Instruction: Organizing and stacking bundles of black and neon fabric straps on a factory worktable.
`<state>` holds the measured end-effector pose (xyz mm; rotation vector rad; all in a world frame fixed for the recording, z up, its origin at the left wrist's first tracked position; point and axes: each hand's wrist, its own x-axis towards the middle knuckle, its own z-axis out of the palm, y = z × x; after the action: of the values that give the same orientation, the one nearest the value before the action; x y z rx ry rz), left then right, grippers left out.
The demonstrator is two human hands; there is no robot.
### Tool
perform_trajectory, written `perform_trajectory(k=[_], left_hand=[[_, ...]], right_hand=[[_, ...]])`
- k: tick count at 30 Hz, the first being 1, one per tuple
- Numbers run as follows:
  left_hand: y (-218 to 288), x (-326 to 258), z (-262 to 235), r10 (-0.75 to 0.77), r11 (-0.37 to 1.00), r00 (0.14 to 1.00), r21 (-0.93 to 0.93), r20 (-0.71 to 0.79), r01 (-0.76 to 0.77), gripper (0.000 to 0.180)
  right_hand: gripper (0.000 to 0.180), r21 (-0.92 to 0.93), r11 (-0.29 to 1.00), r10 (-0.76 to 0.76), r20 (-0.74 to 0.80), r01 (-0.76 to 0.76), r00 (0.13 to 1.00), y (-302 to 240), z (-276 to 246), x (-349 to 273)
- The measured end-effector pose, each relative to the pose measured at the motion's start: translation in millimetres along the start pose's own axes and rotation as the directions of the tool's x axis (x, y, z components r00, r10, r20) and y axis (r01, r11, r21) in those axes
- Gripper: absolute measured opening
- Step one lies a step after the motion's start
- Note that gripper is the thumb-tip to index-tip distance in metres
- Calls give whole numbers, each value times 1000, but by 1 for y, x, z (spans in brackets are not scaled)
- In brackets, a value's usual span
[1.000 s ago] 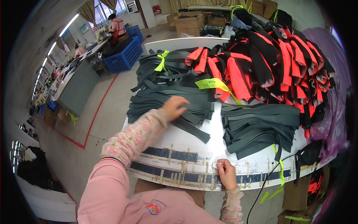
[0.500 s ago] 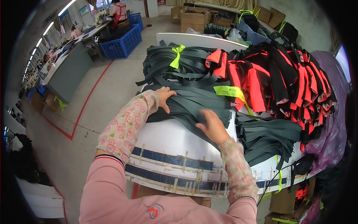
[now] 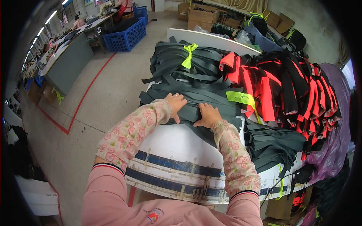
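Observation:
Long dark grey-green fabric strips lie in a loose layer across the white table. My left hand rests on their near left part, thumb apart from the fingers. Just to its right, my right hand lies on the same strips, fingers spread. Both hands look open, pressing from above rather than gripping. Behind them sits a bundle of similar strips tied with a neon yellow ribbon. Another bundle of strips hangs toward the table's front edge at the right.
Black and neon coral fabric pieces are heaped at the right, with a yellow tag beside them. A purple plastic bag borders the heap. A white board edges the far side. A blue crate stands on the floor at the left.
My right hand has come down onto the strips and moved left, nearer my left hand. My left hand has shifted slightly right with the strips under it. The view has moved a little.

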<state>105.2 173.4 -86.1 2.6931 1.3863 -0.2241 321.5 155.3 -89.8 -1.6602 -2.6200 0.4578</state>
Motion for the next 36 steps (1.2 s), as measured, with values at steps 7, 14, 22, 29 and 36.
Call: perform_trajectory(k=[7,14,22,29,36], left_hand=[[24,-23,25,8,998,973,56,-230,6,56],[36,-40,58,27,990,882,134,-471,42,66],[50,-39,54,47,998,938,55,-342,-30,24],[76,-88,11,31,999,999,-13,-22,-31,31],[124,-135,50,-10,998,972,64,-233,26,32]], right_hand=[[38,-271,957,-181,-278,104,943,-14,17,-31],[7,-355,928,-270,-432,113,860,-15,51,-38],[16,-340,924,-321,-443,174,837,-11,64,-62],[9,-335,918,-338,-379,213,861,-50,40,-110],[45,-329,923,-298,-275,201,914,-62,53,-157]])
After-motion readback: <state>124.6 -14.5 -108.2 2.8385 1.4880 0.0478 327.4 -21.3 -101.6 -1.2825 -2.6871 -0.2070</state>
